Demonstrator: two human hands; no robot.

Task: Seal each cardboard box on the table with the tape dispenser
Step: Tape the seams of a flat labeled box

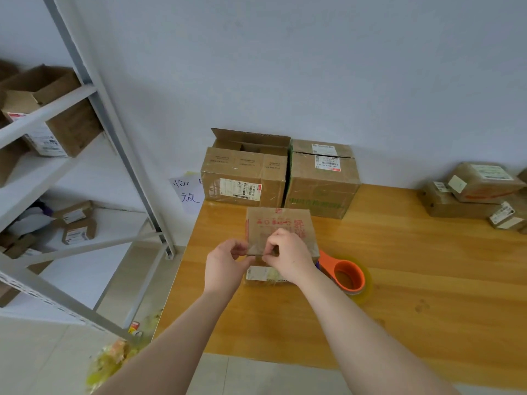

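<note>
Head view: I see 2 hands pinching at the near top edge of a small box.

My left hand (225,263) and right hand (288,253) pinch what looks like clear tape on the small brown cardboard box with red print (281,223), mid-table (399,266). I judge it light, stiff, crushable: hold edges. The orange tape dispenser with clear roll (346,276) lies ungripped just right.
</note>
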